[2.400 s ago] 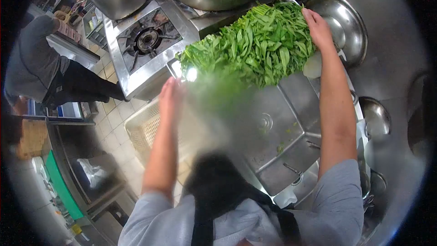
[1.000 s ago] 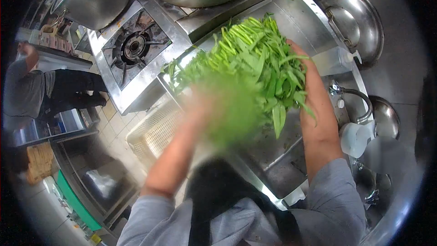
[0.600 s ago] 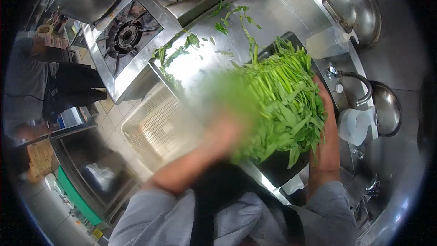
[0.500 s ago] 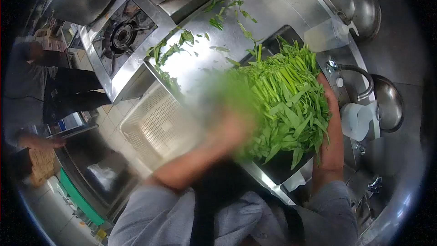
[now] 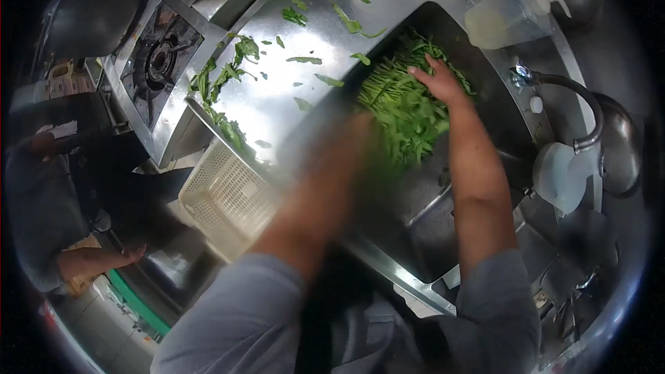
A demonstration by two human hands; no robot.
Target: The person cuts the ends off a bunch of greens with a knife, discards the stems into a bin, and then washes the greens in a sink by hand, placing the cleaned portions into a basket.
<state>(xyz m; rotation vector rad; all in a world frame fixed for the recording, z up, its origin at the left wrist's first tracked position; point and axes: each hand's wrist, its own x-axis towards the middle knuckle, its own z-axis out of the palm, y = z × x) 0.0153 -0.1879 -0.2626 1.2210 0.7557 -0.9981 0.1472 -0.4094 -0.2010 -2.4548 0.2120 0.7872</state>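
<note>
A large bunch of leafy green stems [image 5: 402, 100], resembling water spinach, lies down inside the dark metal sink [image 5: 478, 152]. On the bunch's right side rests my right hand [image 5: 445, 84], its thumb and fingers stretched apart over the stems. My left hand [image 5: 360, 131] is at the bunch's left edge, smeared by motion, and its fingers cannot be made out. Loose leaf scraps [image 5: 294, 17] are scattered over the steel counter [image 5: 277, 118] left of the sink.
A cream perforated basket [image 5: 232, 197] is below the counter's left edge. Along the sink's right side stand a faucet [image 5: 582, 93], a clear plastic container [image 5: 509, 17] and a white jug [image 5: 560, 179]. A gas burner [image 5: 163, 62] and another person [image 5: 48, 194] are to the left.
The bunch of greens has gone from between my arms above the sink down into it. My right hand has moved from its outer side onto its top. The other person's arm has shifted.
</note>
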